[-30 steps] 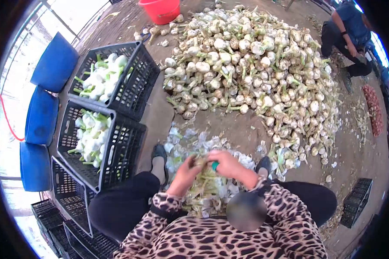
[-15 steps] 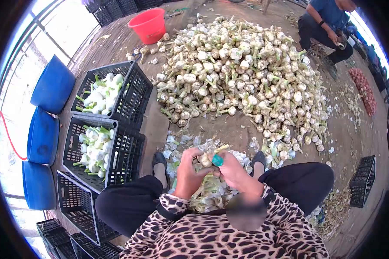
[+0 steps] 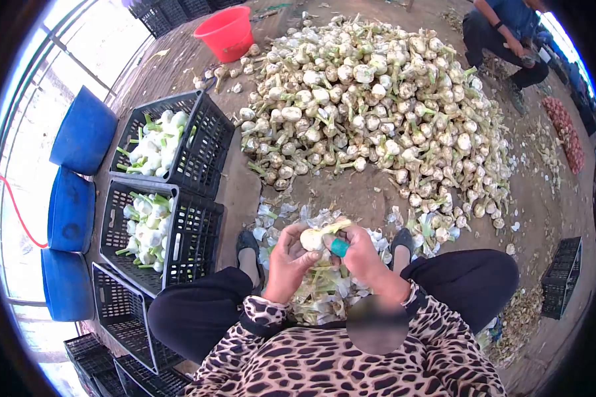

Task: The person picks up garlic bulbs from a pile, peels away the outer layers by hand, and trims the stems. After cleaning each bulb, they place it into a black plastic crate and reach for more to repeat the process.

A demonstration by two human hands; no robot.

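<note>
Between my two hands is a garlic bulb (image 3: pixel 311 239), pale, with its yellowish stem pointing right. The fingers and thumb of my left hand (image 3: pixel 287 264) are closed around the bulb from the left. My right hand (image 3: pixel 366 259) is closed at the stem end, with a green covering (image 3: pixel 340 247) at its thumb. Below both hands, a heap of garlic skins and cut leaves (image 3: pixel 321 294) lies between my feet. In front of me rises a large pile of unpeeled garlic (image 3: pixel 371 106), stems still on.
At left stand two black crates of cleaned white garlic (image 3: pixel 202 238), (image 3: pixel 205 142), beside an unfilled black crate (image 3: pixel 116 304). Blue tubs (image 3: pixel 69 208) line the wall. A red bucket (image 3: pixel 226 36) sits behind. Another person (image 3: pixel 503 40) crouches at far right near a red net sack (image 3: pixel 563 132).
The garlic bulb has turned in my hands, showing a whiter side and more of its stem. My right hand has shifted slightly right. The view has tilted a little.
</note>
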